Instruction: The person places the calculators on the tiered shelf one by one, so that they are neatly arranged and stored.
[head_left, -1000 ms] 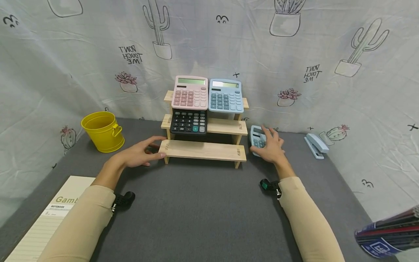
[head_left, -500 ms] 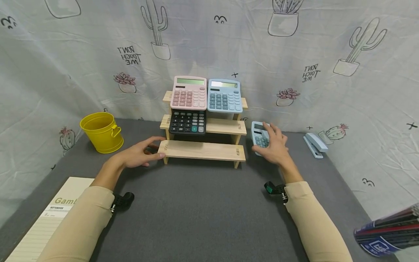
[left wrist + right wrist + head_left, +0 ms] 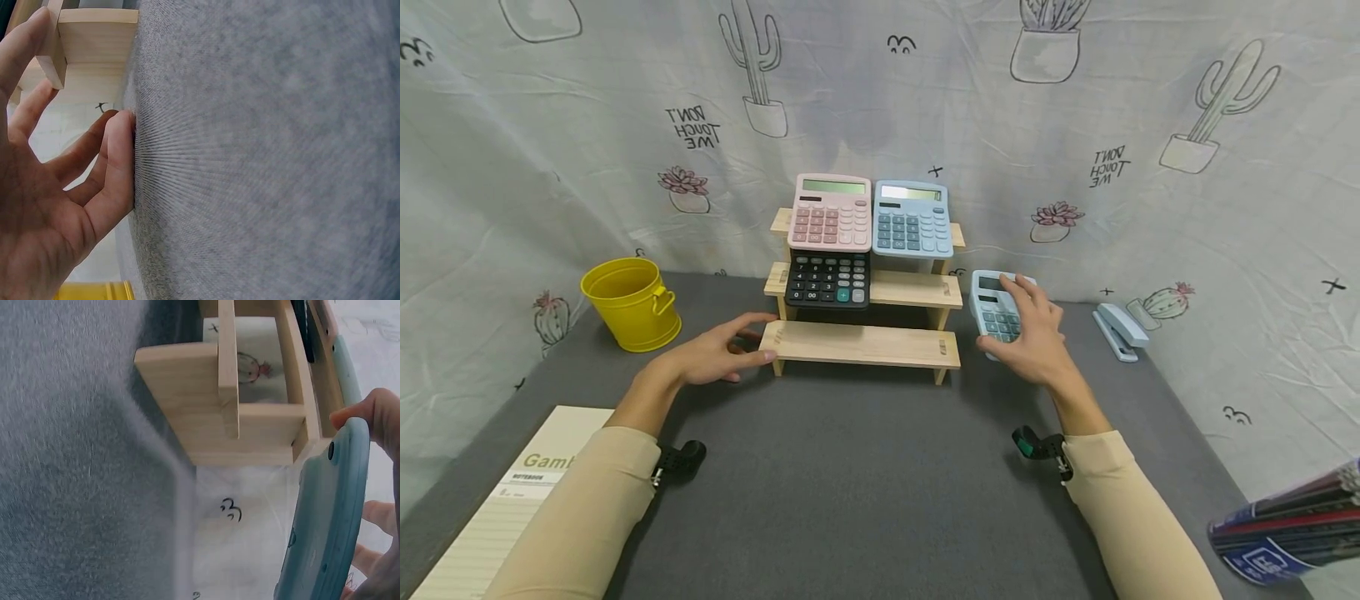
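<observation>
My right hand (image 3: 1033, 336) grips a light blue calculator (image 3: 996, 323) by its edges, thumb on the near left edge and fingers on the far right side. In the right wrist view this calculator (image 3: 328, 519) is raised off the cloth, beside the stand's right end. My left hand (image 3: 718, 350) pinches the left end of the lowest board of a three-step wooden stand (image 3: 861, 343). Its other fingers bend down to the cloth in the left wrist view. On the top step stand a pink calculator (image 3: 831, 212) and a blue calculator (image 3: 912, 219). A black calculator (image 3: 827, 280) leans on the middle step's left half.
A yellow bucket (image 3: 631, 308) stands at back left. At front left lies a notebook (image 3: 512, 500), partly under the left sleeve. A light blue stapler (image 3: 1120, 332) sits at the right, and a holder of pencils (image 3: 1270, 542) at front right. Printed curtain hangs behind.
The light blue calculator has risen from the table and its face now tilts more toward the head camera. My right hand moved with it, slightly rightward. The left hand stayed on the stand.
</observation>
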The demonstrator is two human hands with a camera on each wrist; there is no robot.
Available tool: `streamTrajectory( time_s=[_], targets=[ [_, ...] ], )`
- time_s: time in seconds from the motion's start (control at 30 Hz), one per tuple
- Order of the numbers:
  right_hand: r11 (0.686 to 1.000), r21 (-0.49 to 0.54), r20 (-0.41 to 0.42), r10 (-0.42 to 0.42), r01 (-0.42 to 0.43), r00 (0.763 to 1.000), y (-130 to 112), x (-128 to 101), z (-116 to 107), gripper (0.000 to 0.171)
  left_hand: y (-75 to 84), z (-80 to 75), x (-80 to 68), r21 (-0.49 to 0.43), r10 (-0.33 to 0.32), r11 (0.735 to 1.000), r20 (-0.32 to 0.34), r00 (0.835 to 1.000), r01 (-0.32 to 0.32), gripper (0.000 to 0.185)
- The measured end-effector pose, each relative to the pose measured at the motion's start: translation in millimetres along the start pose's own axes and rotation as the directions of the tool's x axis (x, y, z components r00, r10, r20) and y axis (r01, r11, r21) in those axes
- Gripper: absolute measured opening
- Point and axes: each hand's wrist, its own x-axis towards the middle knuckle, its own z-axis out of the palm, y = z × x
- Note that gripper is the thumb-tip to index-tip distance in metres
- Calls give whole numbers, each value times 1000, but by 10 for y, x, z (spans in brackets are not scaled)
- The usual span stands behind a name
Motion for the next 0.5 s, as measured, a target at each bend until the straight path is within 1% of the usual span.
streamTrajectory(
  time_s=[0.23, 0.5],
  targets=[
    [998, 9, -19, -57, 57, 998, -115, -46, 3, 96, -20, -11, 8, -12, 6, 1000, 2, 1000, -6, 81],
    [991, 23, -3, -128, 128, 992, -290, -103, 8, 92, -27, -5, 8, -6, 9, 1000, -1, 1000, -9, 81]
  ],
)
